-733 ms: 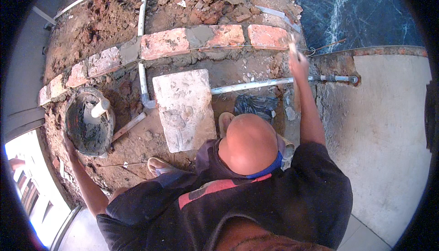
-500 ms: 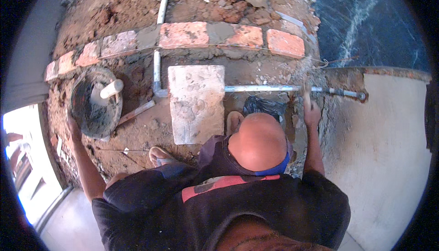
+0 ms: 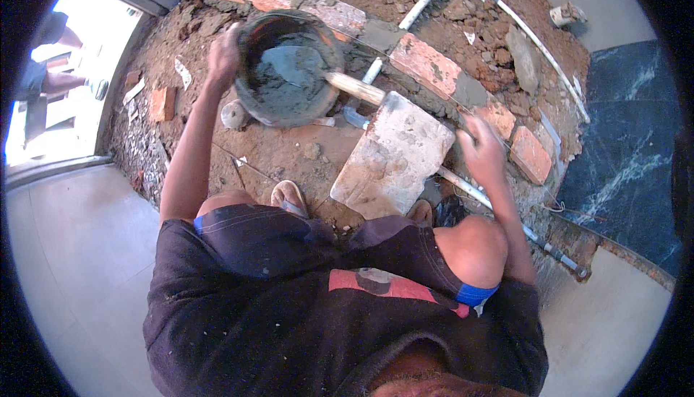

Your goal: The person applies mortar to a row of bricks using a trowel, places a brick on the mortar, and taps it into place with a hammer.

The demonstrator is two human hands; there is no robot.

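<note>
My left hand grips the left rim of a dark round bucket that holds wet grey mortar. A trowel rests in the bucket, its grey blade on the mortar and its pale wooden handle sticking out over the right rim. That handle reaches to the top edge of a pale rectangular slab in front of my knees. My right hand is empty, fingers apart and a little curled, between the slab's right corner and a row of orange bricks.
A thin string runs along the brick row. White pipes cross the dirt, and another pipe passes beside the slab. A loose brick lies left of the bucket. Dark marble stands at right; another person shows in the doorway.
My view has turned left. The bucket has shifted toward the slab and bricks with my left hand on it, and the trowel handle has swung toward the slab. My right hand has come in toward the bricks.
</note>
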